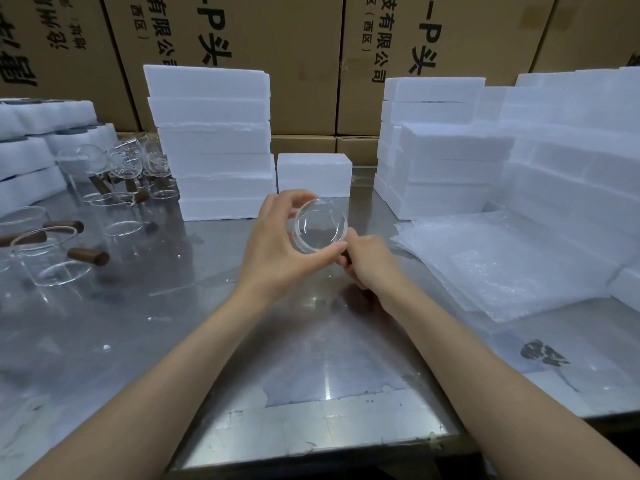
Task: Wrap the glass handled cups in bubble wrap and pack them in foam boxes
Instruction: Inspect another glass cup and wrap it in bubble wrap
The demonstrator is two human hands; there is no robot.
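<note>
1. head view, the hold: the glass cup [320,226] is held in the air above the middle of the surface [311,358], tipped so its mouth faces the camera. the left hand [277,244] curls round its rim, thumb below and fingers above; the right hand [367,261] grips the dark handle, mostly hidden in the fist.
2. head view, risks: the glass is smooth and hangs over bare metal, so a loosened grip during a hand change would likely drop and crack it. the handle joint looks like the weak point if twisted against the rim hold.
3. head view, reach: the bubble wrap [502,268] lies flat near the right edge, so the cup must cross to it; the foam box stacks [450,150] close behind the sheets could be knocked by an elbow.
4. head view, surroundings: more unwrapped cups [52,251] crowd the left edge, some on their sides and free to roll. a tall foam stack [214,140] and a single foam box [314,174] stand toward the far edge, with cardboard cartons [294,64] behind.
</note>
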